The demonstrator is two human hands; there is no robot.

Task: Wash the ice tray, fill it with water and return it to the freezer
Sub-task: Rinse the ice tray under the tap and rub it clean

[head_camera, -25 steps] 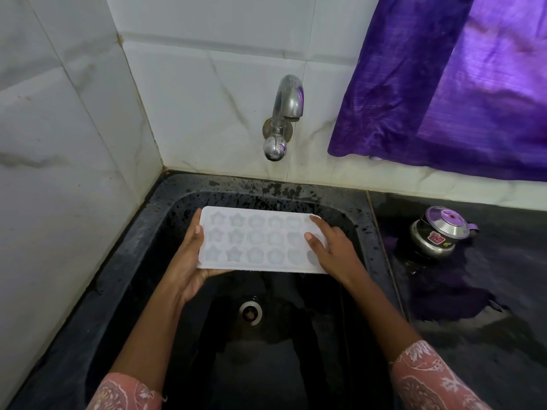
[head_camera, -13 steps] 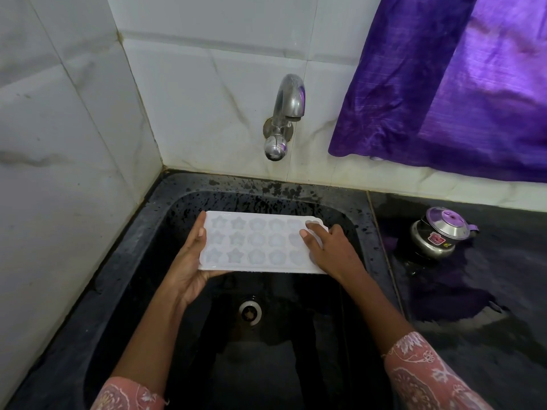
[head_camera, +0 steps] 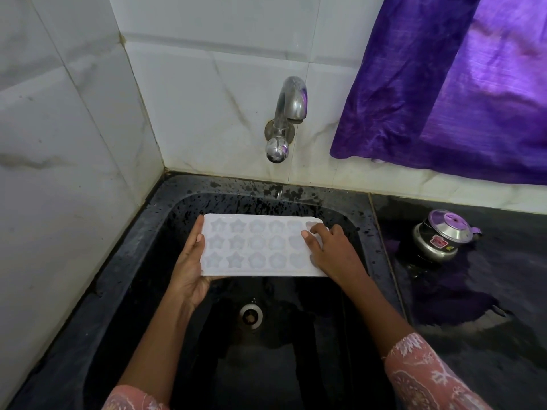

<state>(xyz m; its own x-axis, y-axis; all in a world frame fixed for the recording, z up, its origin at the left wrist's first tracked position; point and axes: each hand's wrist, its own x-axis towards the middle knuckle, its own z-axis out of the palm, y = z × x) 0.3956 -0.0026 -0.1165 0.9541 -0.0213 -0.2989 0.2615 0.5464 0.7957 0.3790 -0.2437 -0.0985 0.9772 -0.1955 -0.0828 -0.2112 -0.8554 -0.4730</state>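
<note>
Two hands hold a white ice tray (head_camera: 257, 247) above the basin of a black sink (head_camera: 100, 291). The tray's long axis runs left to right, parallel to the back wall. Its moulded face points up toward the camera and it sits roughly level.

At the far left a pale marble-look tiled wall (head_camera: 59, 143) meets the speckled sink rim. The left forearm comes out of a pink patterned sleeve (head_camera: 130, 399), and the left hand (head_camera: 189, 267) grips the tray's left short end. Its thumb lies straight along the top of that edge and its palm and fingers are underneath.

The tray shows three rows of small cavities. Star shapes fill the two left columns, rounder flower-like shapes come next, and what look like hearts lie toward the right end. Below the tray a round metal drain (head_camera: 251, 316) sits in the basin floor. Above and behind it a chrome tap (head_camera: 285, 119) sticks out of the back wall, with its spout over the rear of the basin.

The right hand (head_camera: 331, 253) rests over the tray's right short end and covers part of the last column. Its fingers are curled and its thumb tip presses on the top face. I cannot tell how far the fingers wrap underneath. The right forearm ends in a matching pink sleeve (head_camera: 429, 380).

Further right a purple curtain (head_camera: 444, 99) hangs down to the wall ledge. Under it, on the dark, wet-looking counter (head_camera: 473, 335), stands a small steel pot (head_camera: 441, 235) with its lid on, well apart from the sink.
</note>
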